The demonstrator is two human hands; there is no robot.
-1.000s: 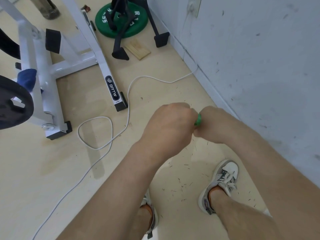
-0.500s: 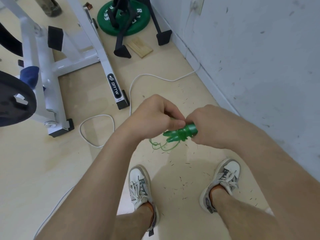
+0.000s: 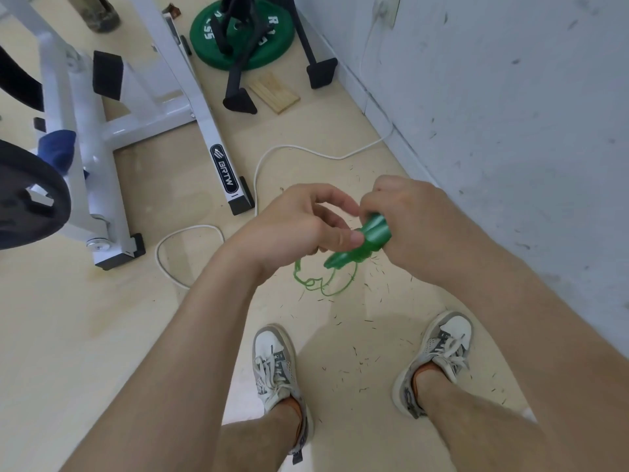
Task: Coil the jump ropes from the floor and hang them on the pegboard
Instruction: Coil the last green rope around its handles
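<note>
- One green jump rope (image 3: 369,233): its two translucent green handles lie side by side, and its thin cord (image 3: 323,284) hangs beneath in loose loops. It is held above the floor (image 3: 85,335), near the wall-side edge.
- The right hand (image 3: 408,219) grips the handles' upper ends in a fist. The left hand (image 3: 299,229) is curled, with its thumb pressed on their middle.
- One white cable (image 3: 190,229) snakes across the floor. One green weight plate (image 3: 272,46) and one wooden block (image 3: 274,97) lie toward the far edge.
- The wall (image 3: 510,131) is close on the right and a white machine frame (image 3: 211,137) stands to the left. Open floor lies left of the two shoes (image 3: 275,366).
</note>
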